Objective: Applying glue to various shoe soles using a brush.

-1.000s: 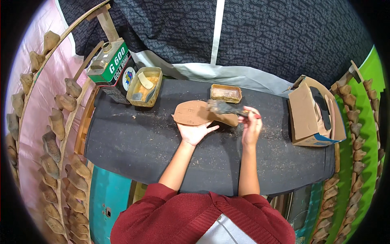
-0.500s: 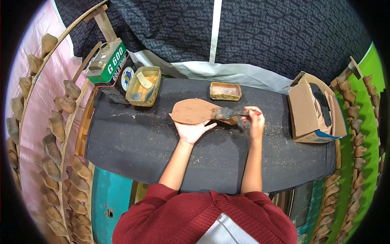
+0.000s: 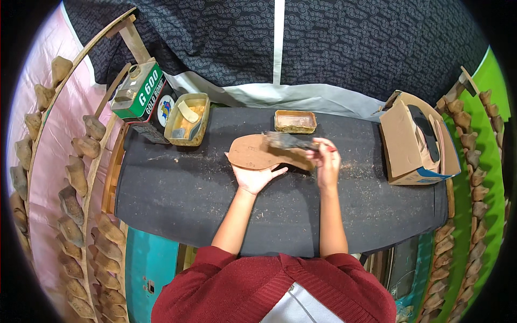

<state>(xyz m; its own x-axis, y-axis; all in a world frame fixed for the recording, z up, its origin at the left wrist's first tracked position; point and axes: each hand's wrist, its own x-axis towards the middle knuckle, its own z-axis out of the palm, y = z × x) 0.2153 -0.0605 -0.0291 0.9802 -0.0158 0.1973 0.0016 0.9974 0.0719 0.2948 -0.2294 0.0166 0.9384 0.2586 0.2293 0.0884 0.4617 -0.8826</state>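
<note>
A brown shoe sole (image 3: 246,153) lies across my left hand (image 3: 254,179), wide end to the left and narrow end to the right. The palm faces up beneath it with the thumb stretched out along its near side; the other fingers are hidden under the sole. My right hand (image 3: 325,159) grips a dark, caked brush (image 3: 291,141) by its handle. The brush points left, its blurred bristle end over the middle of the sole; I cannot tell whether it touches. Just beyond the brush stands a small rectangular tub (image 3: 295,121) with brownish residue.
Dark cloth with scattered crumbs covers the table (image 3: 215,215). At the back left are a green and black metal can (image 3: 141,97) and a yellowish container (image 3: 188,121) with scraper-like pieces. A cardboard box (image 3: 412,142) stands right. Racks of wooden shoe lasts (image 3: 75,175) flank both sides.
The brush and my right hand have moved left, bringing the bristle end from the sole's narrow part toward its wide part. My left hand still supports the sole. The view has shifted slightly.
</note>
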